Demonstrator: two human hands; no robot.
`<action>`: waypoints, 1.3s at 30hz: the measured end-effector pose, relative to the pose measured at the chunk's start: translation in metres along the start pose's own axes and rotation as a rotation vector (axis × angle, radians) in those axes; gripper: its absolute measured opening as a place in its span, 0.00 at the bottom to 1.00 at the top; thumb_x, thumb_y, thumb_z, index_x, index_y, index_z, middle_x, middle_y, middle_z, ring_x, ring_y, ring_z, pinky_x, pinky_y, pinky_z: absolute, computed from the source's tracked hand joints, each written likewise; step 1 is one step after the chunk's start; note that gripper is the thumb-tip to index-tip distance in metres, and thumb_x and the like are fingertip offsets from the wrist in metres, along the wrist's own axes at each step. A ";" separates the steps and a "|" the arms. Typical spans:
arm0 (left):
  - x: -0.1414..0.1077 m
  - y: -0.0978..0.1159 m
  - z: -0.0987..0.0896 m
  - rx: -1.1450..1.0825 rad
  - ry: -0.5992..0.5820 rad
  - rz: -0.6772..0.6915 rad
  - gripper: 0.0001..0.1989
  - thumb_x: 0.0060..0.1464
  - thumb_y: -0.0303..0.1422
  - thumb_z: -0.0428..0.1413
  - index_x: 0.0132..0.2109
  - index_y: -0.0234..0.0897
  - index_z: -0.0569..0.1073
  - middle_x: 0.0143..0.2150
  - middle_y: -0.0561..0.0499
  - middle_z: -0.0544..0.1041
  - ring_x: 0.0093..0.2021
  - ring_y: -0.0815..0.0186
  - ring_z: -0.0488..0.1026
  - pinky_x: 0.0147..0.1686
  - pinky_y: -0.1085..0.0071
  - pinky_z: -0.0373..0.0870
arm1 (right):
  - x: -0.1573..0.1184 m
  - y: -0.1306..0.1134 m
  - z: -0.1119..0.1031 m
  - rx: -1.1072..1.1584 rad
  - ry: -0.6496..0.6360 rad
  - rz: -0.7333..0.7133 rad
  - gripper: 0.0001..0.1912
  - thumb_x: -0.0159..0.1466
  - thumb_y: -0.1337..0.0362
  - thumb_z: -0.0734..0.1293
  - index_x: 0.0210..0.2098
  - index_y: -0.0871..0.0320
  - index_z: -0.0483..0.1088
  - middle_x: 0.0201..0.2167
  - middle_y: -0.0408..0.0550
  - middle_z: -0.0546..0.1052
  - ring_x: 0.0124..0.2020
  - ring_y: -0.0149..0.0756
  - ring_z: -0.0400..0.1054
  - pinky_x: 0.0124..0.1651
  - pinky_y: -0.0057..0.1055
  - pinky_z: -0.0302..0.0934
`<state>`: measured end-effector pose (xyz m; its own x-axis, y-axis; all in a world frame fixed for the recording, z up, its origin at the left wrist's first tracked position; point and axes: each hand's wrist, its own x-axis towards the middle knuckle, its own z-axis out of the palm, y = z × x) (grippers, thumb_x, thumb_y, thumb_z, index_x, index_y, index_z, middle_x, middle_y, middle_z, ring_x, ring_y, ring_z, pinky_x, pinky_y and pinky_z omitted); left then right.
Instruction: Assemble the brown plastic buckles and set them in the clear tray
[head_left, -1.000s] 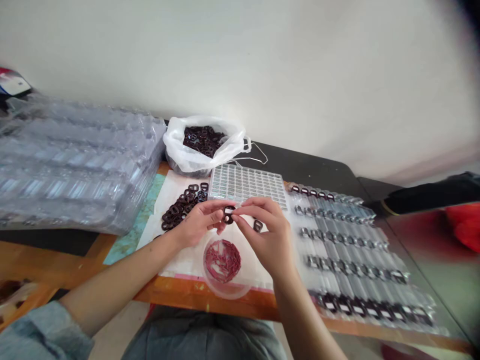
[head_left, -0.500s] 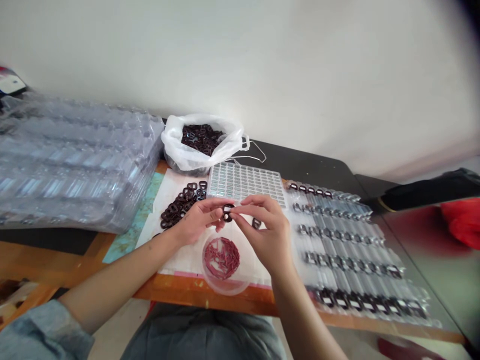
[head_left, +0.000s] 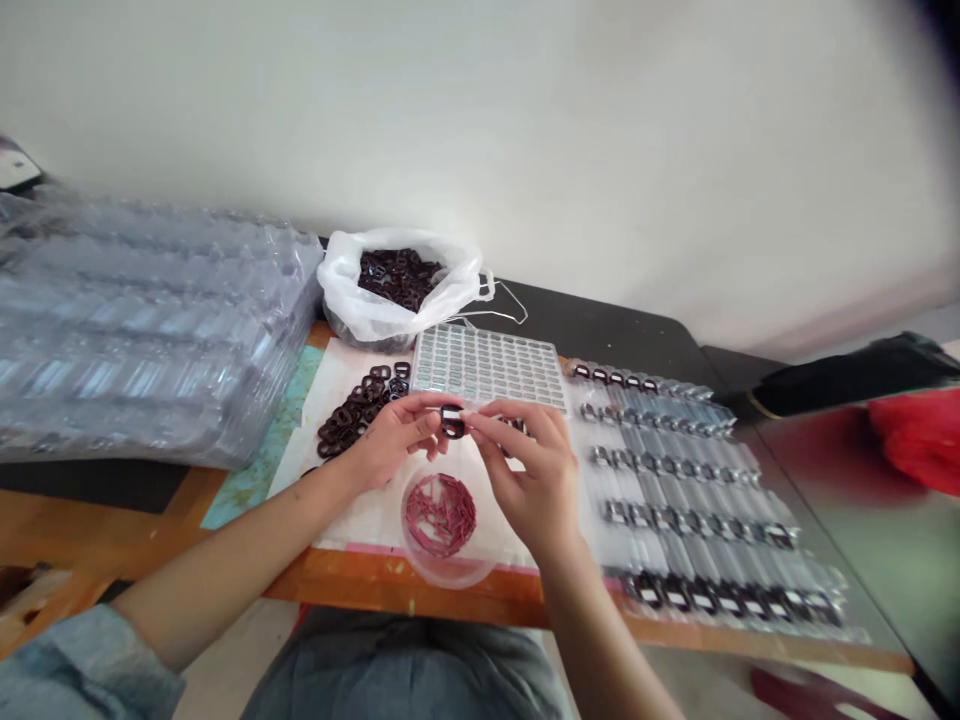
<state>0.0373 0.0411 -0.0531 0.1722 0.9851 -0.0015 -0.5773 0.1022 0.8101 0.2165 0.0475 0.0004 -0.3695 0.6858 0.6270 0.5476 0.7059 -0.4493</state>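
Note:
Between both hands, above the white paper, is a small dark brown buckle-like piece (head_left: pixel 451 421) with a pale rectangular face. My left hand (head_left: pixel 397 440) pinches its left side. The thumb and index finger of my right hand (head_left: pixel 532 465) close on its right edge. Just below sits a clear round tub (head_left: pixel 457 577) with thin dark red strips (head_left: pixel 444 515) inside. A heap of similar dark brown pieces (head_left: pixel 356 412) lies left of the hands. Behind them is a clear tray (head_left: pixel 487 362) with rows of small greyish rectangles. Another dark piece is partly hidden behind my right fingers.
A white plastic bag (head_left: pixel 341 285) of dark pieces stands at the back. Plastic-wrapped stacks of clear trays (head_left: pixel 150 340) fill the left. On the right, a clear tray (head_left: pixel 690 490) carries rows of dark pieces, some with white faces. Red material (head_left: pixel 919 430) lies at far right.
The piece has turned in my fingers, and its pale face now shows more fully. My right hand has shifted slightly, covering more of the loose piece behind it. The view has moved a little.

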 end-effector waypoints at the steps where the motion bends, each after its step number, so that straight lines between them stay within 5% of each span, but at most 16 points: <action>1: 0.000 0.000 0.000 0.005 0.001 0.002 0.20 0.47 0.45 0.69 0.45 0.39 0.82 0.28 0.49 0.77 0.25 0.70 0.69 0.26 0.72 0.64 | -0.001 0.000 0.000 -0.003 -0.010 0.001 0.12 0.67 0.69 0.66 0.42 0.48 0.79 0.40 0.46 0.79 0.41 0.38 0.69 0.45 0.40 0.63; 18: 0.001 -0.001 -0.001 0.023 0.041 -0.006 0.22 0.44 0.46 0.70 0.44 0.38 0.82 0.31 0.47 0.78 0.27 0.69 0.71 0.26 0.73 0.64 | -0.001 -0.004 -0.002 -0.033 0.024 -0.011 0.12 0.66 0.67 0.66 0.46 0.49 0.76 0.41 0.48 0.77 0.43 0.40 0.69 0.47 0.41 0.64; 29: -0.001 0.002 0.000 0.078 0.049 -0.021 0.21 0.44 0.44 0.71 0.43 0.38 0.82 0.30 0.47 0.79 0.25 0.67 0.72 0.23 0.75 0.66 | -0.003 -0.008 -0.002 -0.154 0.041 -0.206 0.08 0.65 0.71 0.68 0.36 0.51 0.76 0.33 0.39 0.81 0.37 0.33 0.70 0.49 0.35 0.61; 32: -0.002 0.006 0.002 0.050 0.052 -0.095 0.24 0.49 0.47 0.67 0.50 0.39 0.80 0.37 0.44 0.81 0.31 0.62 0.75 0.26 0.72 0.71 | -0.003 -0.005 -0.019 -0.113 0.040 -0.227 0.08 0.66 0.71 0.67 0.36 0.52 0.76 0.32 0.39 0.81 0.36 0.30 0.71 0.49 0.32 0.62; 35: 0.000 0.011 0.003 0.006 0.124 -0.121 0.22 0.48 0.45 0.67 0.46 0.36 0.81 0.36 0.43 0.81 0.31 0.60 0.76 0.25 0.72 0.73 | -0.004 0.010 -0.054 -0.116 0.044 -0.228 0.08 0.66 0.72 0.67 0.36 0.53 0.75 0.31 0.39 0.81 0.34 0.29 0.73 0.48 0.32 0.63; 39: 0.004 0.018 0.004 -0.041 0.330 -0.156 0.16 0.43 0.42 0.68 0.37 0.36 0.82 0.29 0.45 0.78 0.27 0.63 0.72 0.22 0.73 0.72 | -0.010 0.069 -0.113 -0.319 0.078 -0.203 0.07 0.65 0.71 0.67 0.35 0.53 0.76 0.31 0.41 0.81 0.34 0.33 0.73 0.48 0.35 0.65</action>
<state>0.0306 0.0462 -0.0360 -0.0020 0.9482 -0.3176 -0.5968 0.2537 0.7612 0.3426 0.0694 0.0348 -0.4431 0.5132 0.7350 0.6798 0.7268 -0.0976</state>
